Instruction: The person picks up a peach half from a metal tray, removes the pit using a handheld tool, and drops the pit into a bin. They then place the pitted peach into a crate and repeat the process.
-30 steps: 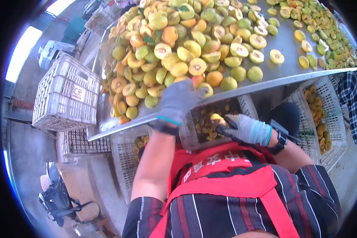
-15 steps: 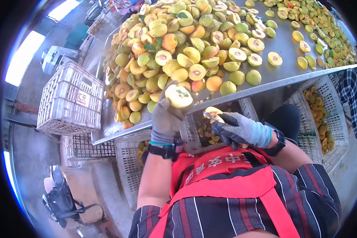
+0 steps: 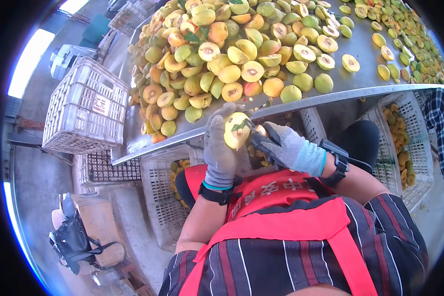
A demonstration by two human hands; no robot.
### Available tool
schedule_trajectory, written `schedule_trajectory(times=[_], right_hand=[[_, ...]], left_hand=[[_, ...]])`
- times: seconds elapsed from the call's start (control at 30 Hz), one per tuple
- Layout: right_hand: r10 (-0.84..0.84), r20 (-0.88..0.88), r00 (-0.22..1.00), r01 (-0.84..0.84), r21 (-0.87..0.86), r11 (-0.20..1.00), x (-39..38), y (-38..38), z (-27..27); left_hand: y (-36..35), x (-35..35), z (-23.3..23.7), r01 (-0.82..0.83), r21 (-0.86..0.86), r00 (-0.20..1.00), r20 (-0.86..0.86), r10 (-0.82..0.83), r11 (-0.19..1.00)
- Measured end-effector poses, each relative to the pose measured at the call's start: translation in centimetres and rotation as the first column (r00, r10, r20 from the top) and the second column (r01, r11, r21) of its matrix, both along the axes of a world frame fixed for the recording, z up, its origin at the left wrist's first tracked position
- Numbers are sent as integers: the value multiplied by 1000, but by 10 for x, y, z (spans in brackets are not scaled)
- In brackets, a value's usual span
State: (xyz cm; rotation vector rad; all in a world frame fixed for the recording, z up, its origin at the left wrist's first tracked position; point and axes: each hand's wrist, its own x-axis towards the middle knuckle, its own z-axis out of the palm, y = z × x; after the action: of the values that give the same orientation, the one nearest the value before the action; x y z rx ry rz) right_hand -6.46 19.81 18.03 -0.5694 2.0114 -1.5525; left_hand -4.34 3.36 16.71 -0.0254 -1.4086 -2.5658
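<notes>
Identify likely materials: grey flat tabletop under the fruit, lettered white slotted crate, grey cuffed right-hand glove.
Grey flat tabletop: probably sheet metal, dull sheen; its front edge gleams.
White slotted crate: likely moulded plastic, matte; regular grid openings.
Grey cuffed right-hand glove: seemingly knit fabric, matte, mottled; darker fingers suggest coating, perhaps rubber.

Worktop (image 3: 361, 79): smooth, shiny metal
Crate (image 3: 74, 108) by worktop's left edge: hard plastic
Held fruit (image 3: 234, 134): smooth, a bit shiny
2 gloves (image 3: 219, 155): soft knit cloth
Apron (image 3: 281, 224): matt cloth

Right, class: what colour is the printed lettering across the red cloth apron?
The lettering is white; it shows best in the head view.
</notes>
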Motion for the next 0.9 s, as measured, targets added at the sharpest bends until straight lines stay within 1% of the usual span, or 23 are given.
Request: schedule_trajectory(times=[0.03, 0.1, 0.13, 0.17, 0.2, 0.23, 0.27, 0.3, 0.33, 0.37, 0.4, 0.43, 0.5, 0.57, 0.63, 0.67, 0.7, 0.73, 0.77, 0.8, 0.83, 0.87, 0.9], right_hand=[[-19, -122, 992, 16, -26, 1000, 0, -2, -2], [-39, -131, 991, 38, -8, 999, 3, -7, -7], [-57, -139, 989, 59, 8, 998, 6, -9, -7], [-57, -137, 989, 59, 9, 998, 8, -11, -5], [-33, 19, 999, 33, -12, 999, 11, -13, 1], [-4, 174, 985, 11, -37, 999, 13, -14, 8], [36, 306, 951, 16, -165, 986, 15, -13, 13], [33, 308, 951, 19, -164, 986, 17, -15, 7], [-9, 59, 998, 18, -153, 988, 19, -19, 0], [-45, -194, 980, 18, -142, 990, 20, -21, -3], [-22, -262, 965, 8, -51, 999, 21, -17, -4], [-20, -262, 965, 7, -50, 999, 18, -14, 3], [159, -228, 961, -94, 272, 958, 13, -10, 11], [138, -222, 965, -85, 235, 968, 13, -10, 7], [199, 80, 977, -195, -46, 980, 11, -14, 10], [187, 173, 967, -190, -2, 982, 11, -15, 10], [186, 174, 967, -189, -3, 982, 12, -16, -1], [97, -270, 958, -104, -14, 994, 14, -20, -8], [-14, -657, 754, -32, -59, 998, 16, -21, -14], [-13, -654, 757, -31, -56, 998, 17, -16, -17], [124, -272, 954, -127, 7, 992, 12, -13, 13], [231, 168, 958, -238, 23, 971, 9, -11, 28], [231, 170, 958, -238, 23, 971, 9, -10, 28]], left_hand=[[2, 1, 0, 0, 3, 1000, 1, 0, 1000], [5, 2, 2, -105, -193, 994, -7, 106, 975], [7, 2, 0, -105, -192, 994, -5, 106, 976], [10, 2, -3, -148, -230, 989, -12, 149, 962], [11, 2, -5, -189, -267, 981, -23, 190, 945], [12, 3, -3, -188, -266, 982, -22, 189, 945], [14, 6, 1, -214, -341, 976, -46, 211, 916], [16, 7, 4, -237, -412, 971, -72, 228, 880], [18, 7, 8, -235, -411, 971, -69, 227, 881], [19, 8, 11, -219, -372, 975, -55, 214, 902], [20, 8, 13, -203, -333, 979, -43, 201, 921], [17, 7, 13, -204, -331, 979, -42, 202, 921], [12, 5, 10, -16, -174, 987, 155, 43, 985], [13, 3, 14, -14, -153, 985, 169, 41, 988], [9, 4, 15, 57, -90, 978, 207, -38, 994], [5, 4, 15, 58, -88, 977, 212, -38, 994], [1, 2, 15, 124, -169, 981, 170, -95, 978], [-1, 0, 15, 185, -249, 979, 131, -156, 951], [-1, -1, 15, 187, -247, 978, 134, -157, 951], [0, -1, 16, 184, -246, 976, 157, -148, 952], [0, -4, 17, 180, -249, 975, 172, -139, 952], [4, -4, 15, 180, -248, 975, 170, -140, 952], [12, -2, 12, 77, -194, 997, 36, -71, 978]])
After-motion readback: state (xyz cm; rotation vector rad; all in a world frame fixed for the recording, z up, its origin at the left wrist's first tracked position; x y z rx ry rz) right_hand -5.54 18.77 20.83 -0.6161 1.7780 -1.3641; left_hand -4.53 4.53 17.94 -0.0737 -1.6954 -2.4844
